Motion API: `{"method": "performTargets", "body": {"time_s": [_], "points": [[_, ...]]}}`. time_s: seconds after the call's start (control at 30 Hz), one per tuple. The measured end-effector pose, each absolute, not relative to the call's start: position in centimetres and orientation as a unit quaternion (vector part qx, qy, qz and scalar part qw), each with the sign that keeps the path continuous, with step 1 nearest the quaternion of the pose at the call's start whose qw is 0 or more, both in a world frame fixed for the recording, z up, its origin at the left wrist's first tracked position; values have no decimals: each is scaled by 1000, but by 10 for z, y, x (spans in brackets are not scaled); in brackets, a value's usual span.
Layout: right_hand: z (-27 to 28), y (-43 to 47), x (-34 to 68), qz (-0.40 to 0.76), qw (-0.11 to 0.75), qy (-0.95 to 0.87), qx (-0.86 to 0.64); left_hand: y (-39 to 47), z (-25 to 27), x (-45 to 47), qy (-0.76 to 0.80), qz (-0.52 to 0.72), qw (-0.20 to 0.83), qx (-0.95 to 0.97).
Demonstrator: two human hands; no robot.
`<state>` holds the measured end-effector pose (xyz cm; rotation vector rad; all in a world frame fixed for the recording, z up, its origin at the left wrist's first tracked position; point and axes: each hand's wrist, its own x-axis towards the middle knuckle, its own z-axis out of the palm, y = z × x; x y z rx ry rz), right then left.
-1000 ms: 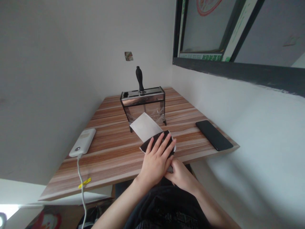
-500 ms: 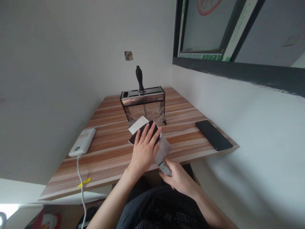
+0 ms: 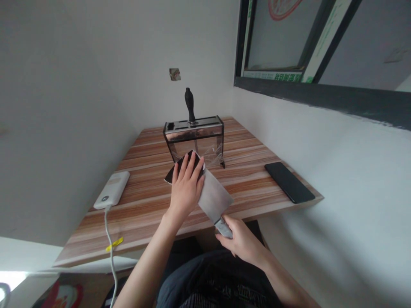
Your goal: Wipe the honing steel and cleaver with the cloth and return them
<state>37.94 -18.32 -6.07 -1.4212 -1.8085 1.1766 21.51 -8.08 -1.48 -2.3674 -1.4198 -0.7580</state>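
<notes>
My right hand (image 3: 241, 239) is wrapped around the grey handle of a cleaver (image 3: 214, 194). Its broad pale metal blade points up and to the left, over the table's front part. My left hand (image 3: 185, 186) lies flat with stretched fingers on a black sheet (image 3: 190, 162) that looks like sandpaper. The sheet sits at the far end of the blade and covers that end, together with my fingers. My left thumb side lies beside the blade's left edge.
Behind my hands stands a metal-framed box with clear sides (image 3: 194, 136) and a black upright handle (image 3: 189, 105). A white power bank (image 3: 112, 190) with a cable (image 3: 109, 235) lies left, a black phone (image 3: 289, 182) right. Walls border the wooden table (image 3: 144, 205).
My left hand and the black sheet have slid up and left toward the blade's far end, uncovering more of the blade near the handle. My right hand has barely moved.
</notes>
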Motion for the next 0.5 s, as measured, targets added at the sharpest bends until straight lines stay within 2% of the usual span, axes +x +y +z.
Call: {"method": "performTargets", "body": {"time_s": [0.5], "points": [[-62, -175, 381, 431, 310, -661, -531, -126, -32, 250, -415, -210, 116, -878]]}}
